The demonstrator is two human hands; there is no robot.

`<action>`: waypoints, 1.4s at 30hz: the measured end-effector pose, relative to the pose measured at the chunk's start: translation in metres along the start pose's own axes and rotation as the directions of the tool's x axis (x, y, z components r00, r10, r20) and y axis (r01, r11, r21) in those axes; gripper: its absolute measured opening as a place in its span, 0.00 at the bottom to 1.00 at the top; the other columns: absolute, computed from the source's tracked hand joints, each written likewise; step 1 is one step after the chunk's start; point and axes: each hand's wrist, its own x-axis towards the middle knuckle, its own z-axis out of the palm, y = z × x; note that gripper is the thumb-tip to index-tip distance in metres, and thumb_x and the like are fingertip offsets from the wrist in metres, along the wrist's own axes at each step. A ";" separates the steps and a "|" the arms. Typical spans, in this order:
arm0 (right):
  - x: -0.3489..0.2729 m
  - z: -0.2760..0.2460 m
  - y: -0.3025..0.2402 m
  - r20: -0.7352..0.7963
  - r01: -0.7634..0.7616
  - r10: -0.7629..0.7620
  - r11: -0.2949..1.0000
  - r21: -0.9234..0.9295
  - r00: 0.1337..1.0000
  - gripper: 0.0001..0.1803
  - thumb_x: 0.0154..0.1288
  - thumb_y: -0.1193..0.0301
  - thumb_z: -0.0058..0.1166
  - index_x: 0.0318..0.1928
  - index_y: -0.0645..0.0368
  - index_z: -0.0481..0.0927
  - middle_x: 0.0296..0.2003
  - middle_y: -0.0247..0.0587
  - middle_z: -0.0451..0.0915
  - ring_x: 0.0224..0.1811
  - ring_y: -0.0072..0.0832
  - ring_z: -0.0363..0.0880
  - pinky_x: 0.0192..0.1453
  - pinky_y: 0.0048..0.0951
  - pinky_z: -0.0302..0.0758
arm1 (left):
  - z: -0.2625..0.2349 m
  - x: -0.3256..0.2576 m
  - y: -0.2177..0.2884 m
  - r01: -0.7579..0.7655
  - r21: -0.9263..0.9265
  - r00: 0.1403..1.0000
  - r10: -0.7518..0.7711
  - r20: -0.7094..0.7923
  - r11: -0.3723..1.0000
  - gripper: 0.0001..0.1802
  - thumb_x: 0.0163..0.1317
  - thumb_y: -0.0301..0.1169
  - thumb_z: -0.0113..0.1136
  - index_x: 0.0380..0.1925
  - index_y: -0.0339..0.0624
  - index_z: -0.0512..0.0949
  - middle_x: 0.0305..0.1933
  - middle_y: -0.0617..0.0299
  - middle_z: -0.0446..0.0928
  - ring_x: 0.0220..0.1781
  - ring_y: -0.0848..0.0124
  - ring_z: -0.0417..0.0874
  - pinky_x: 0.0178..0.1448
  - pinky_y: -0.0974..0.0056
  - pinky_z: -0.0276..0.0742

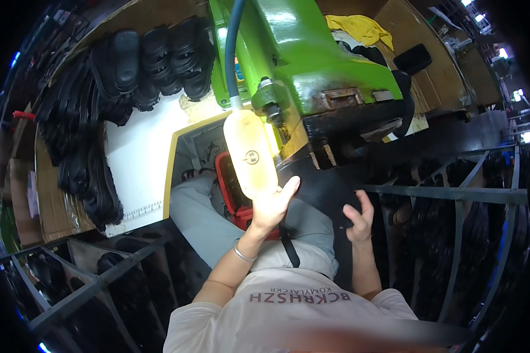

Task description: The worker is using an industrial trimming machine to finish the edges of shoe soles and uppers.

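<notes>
Two bare hands work in front of me, on either side of a black piece (319, 183) with fine ribbing that lies just below the head of a green machine (312, 53). The left hand (271, 209) has its thumb up against the near left edge of the piece; a pale oval lamp (250, 153) hides its other fingers, so I can't tell whether they grasp anything. The right hand (359, 220) is near the other side, fingers loosely curled, thumb and forefinger parted and released, with nothing clearly between them.

A metal bracelet (243, 252) circles the left wrist. The person sits in a pale shirt (312, 300) and grey trousers (197, 209), with a red bin (225, 170) between the knees. To the left, black shoes (123, 65) crowd around a white tabletop (136, 159) with a yellow edge. Metal racks (453, 193) stand on both sides, dark footwear (46, 267) inside them. A yellow cloth (362, 29) lies beyond the machine.
</notes>
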 end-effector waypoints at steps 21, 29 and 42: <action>-0.007 0.010 0.057 0.179 -0.329 0.306 0.936 0.121 0.935 0.19 0.56 0.81 0.59 0.48 0.68 0.71 0.41 0.42 0.77 0.42 0.26 0.77 0.46 0.28 0.77 | -0.020 -0.002 -0.006 -0.178 0.048 0.984 0.177 0.017 0.983 0.12 0.59 0.20 0.58 0.44 0.33 0.75 0.36 0.62 0.77 0.36 0.78 0.76 0.41 0.74 0.73; -0.035 0.022 0.071 0.198 -0.329 0.277 0.892 0.312 0.940 0.21 0.57 0.80 0.54 0.52 0.65 0.68 0.41 0.45 0.76 0.35 0.32 0.78 0.31 0.32 0.79 | 0.008 0.020 -0.009 -0.302 0.424 0.925 0.370 -0.086 0.854 0.13 0.59 0.30 0.63 0.20 0.34 0.75 0.14 0.74 0.65 0.17 0.86 0.59 0.20 0.75 0.52; 0.004 0.005 0.043 0.127 -0.172 0.153 0.972 0.157 0.980 0.19 0.59 0.79 0.56 0.49 0.65 0.66 0.39 0.42 0.76 0.35 0.26 0.78 0.29 0.26 0.78 | -0.014 -0.004 -0.006 -0.300 0.125 0.936 0.317 -0.152 0.946 0.12 0.57 0.19 0.60 0.42 0.33 0.74 0.36 0.62 0.76 0.35 0.77 0.77 0.41 0.75 0.73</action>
